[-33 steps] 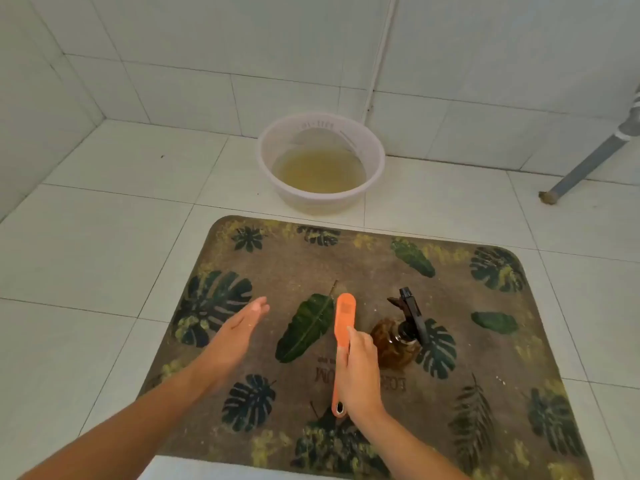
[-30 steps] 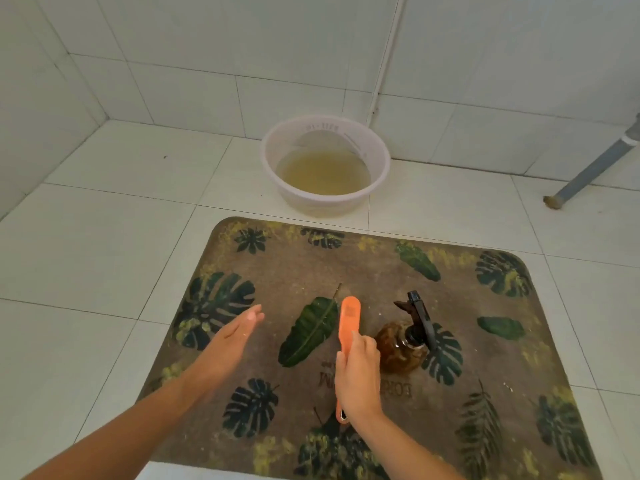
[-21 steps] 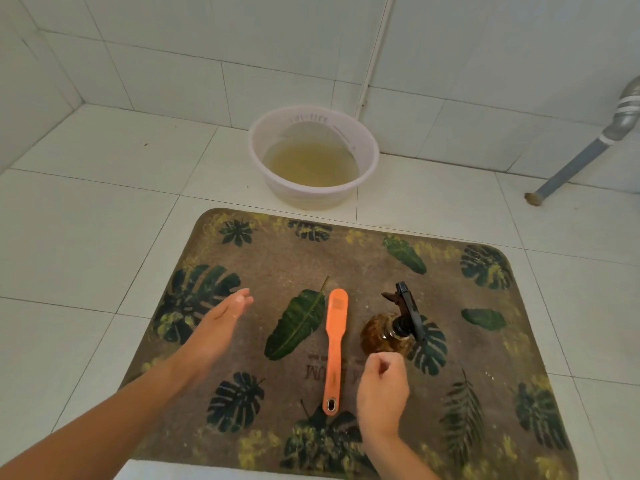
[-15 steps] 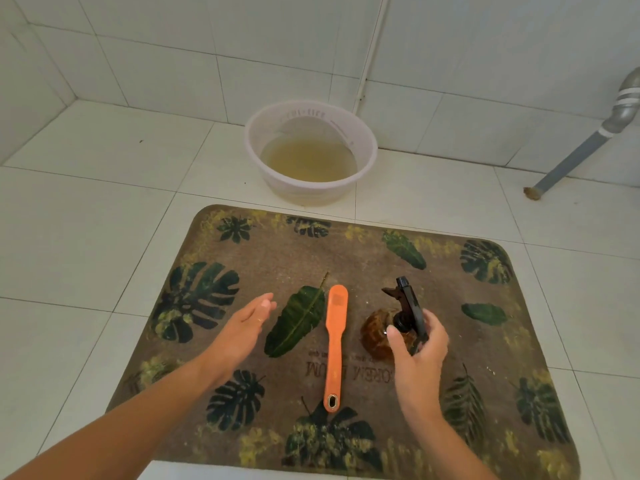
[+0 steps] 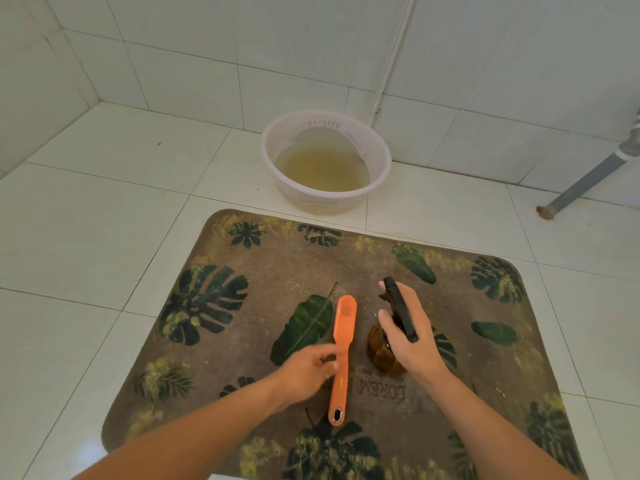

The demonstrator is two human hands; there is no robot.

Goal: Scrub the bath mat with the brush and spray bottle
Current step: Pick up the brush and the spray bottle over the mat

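A brown bath mat printed with green leaves lies flat on the white tiled floor. On its middle lies an orange brush, handle pointing toward me. To the right of it stands an amber spray bottle with a black trigger head. My right hand grips the bottle at its neck, fingers curled round it under the trigger head. My left hand is motion-blurred, with curled fingertips at the brush handle. Whether it pinches the handle cannot be told.
A white plastic basin of yellowish water stands on the floor just beyond the mat's far edge, against the tiled wall. A grey pipe slants down to the floor at the far right. White floor tiles surround the mat.
My right hand let go of the brush, moved right and closed on the spray bottle. My left hand swung right from above the mat to the brush handle.
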